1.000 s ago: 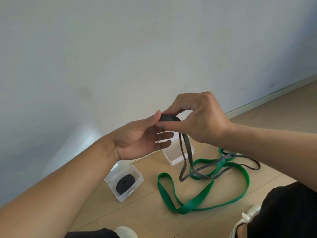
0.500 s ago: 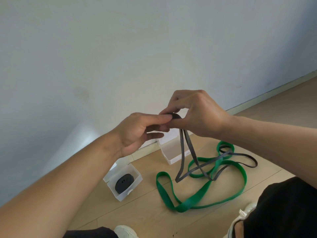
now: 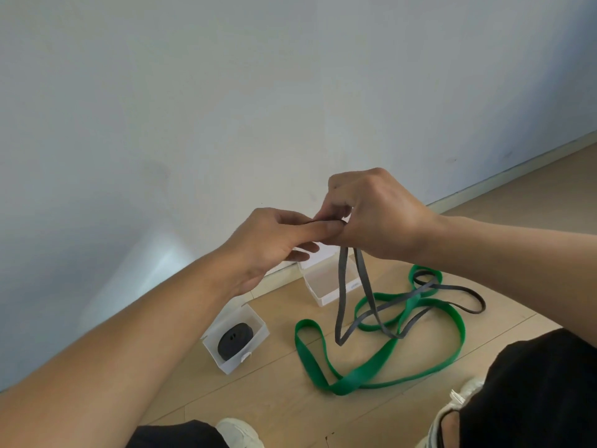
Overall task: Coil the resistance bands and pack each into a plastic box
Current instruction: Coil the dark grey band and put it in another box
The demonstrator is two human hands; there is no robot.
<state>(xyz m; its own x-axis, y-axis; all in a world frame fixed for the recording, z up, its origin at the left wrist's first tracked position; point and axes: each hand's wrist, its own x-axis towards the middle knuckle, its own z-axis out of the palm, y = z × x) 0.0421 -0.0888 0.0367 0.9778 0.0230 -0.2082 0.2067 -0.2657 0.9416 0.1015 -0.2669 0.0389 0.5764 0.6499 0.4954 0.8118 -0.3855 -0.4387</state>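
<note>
My left hand (image 3: 269,242) and my right hand (image 3: 374,215) meet in mid-air, both pinching the coiled start of a thin grey resistance band (image 3: 342,295). Most of the coil is hidden by my fingers. Two strands of the grey band hang down to the floor and trail right across a wide green band (image 3: 371,367) lying loose on the wood. An open clear plastic box (image 3: 258,321) at lower left holds a coiled black band (image 3: 234,339). A second open clear box (image 3: 326,286) stands behind the hanging strands, with nothing visible inside.
A pale wall and skirting board (image 3: 504,176) run close behind the boxes. The wooden floor (image 3: 533,202) extends to the right. My knees in black trousers (image 3: 533,392) and white shoes (image 3: 240,431) sit at the bottom edge.
My left hand has turned from palm-open under the coil to fingers closed on it beside my right hand. Both hands have risen a little and the hanging grey strands have shifted.
</note>
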